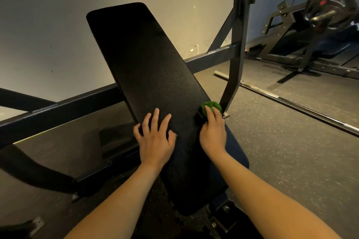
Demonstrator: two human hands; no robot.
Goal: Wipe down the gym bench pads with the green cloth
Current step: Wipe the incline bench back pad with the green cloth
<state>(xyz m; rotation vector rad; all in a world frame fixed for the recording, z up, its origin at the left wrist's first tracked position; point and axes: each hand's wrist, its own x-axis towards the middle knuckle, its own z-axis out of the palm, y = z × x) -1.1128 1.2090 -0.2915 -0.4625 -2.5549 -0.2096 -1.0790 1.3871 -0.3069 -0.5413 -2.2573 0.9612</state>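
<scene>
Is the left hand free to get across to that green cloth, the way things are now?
Probably yes. The left hand rests flat on the black pad, holding nothing, and only bare pad lies between it and the green cloth. The right hand holds that cloth, though, and covers part of it.

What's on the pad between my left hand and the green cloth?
Only bare black pad separates the left hand from the green cloth, seen in the head view.
</scene>
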